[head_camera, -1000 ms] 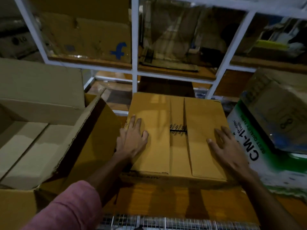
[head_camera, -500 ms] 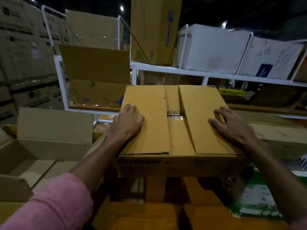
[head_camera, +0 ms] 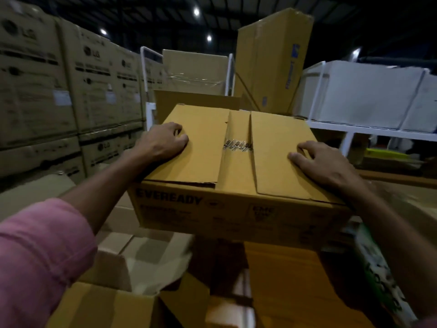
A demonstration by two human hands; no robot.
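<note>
A: In the head view, where does the carton lie from the hands?

B: Between them, in the middle of the scene. It seems to be lifted off the boxes below. The left hand sits over its left top edge, its fingers curled onto the flap and gripping. The right hand covers the right flap, its fingers bent and holding near the right edge.

A: Which hand is nearer?

B: Neither. Each is on its own side. The gap between the flaps, crossed by a strip of tape, runs near to far, midway between the hands.

A: What about edges and room?

B: The near face, printed EVEREADY, faces the person. At far right the white rack stands just behind the carton's corner. At far left is the stacked wall of LG cartons. An open box lies near left, below the carton. My guess is that the freest room is upward and toward the person.
</note>
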